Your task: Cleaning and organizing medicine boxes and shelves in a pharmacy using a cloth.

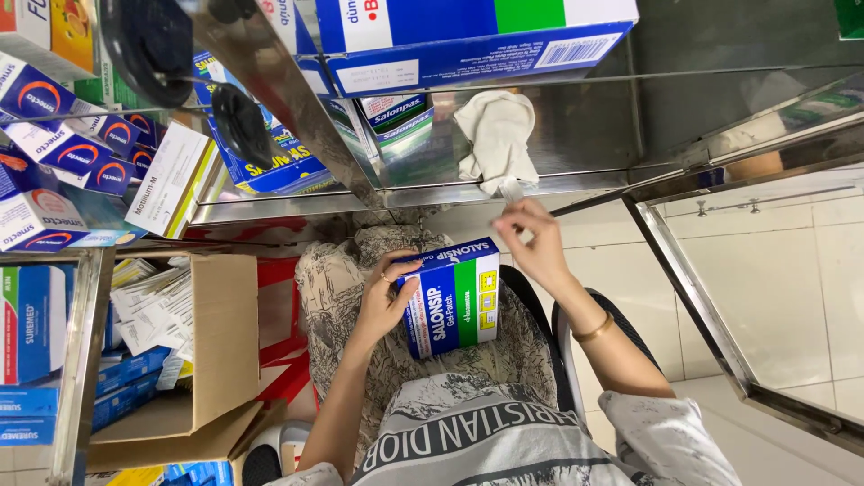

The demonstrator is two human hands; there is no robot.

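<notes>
the box (453,298) at centre is blue with a green band and white end. the cloth (497,137) above it is off-white. the carton (211,346) at lower left is plain brown. the bangle (594,329) is gold.

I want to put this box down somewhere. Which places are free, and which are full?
The left hand holds the blue medicine box. The metal shelf is bare to the right of the white cloth that the right hand reaches toward. Left of the cloth, stacked boxes crowd it. The cardboard carton holds leaflets.
</notes>
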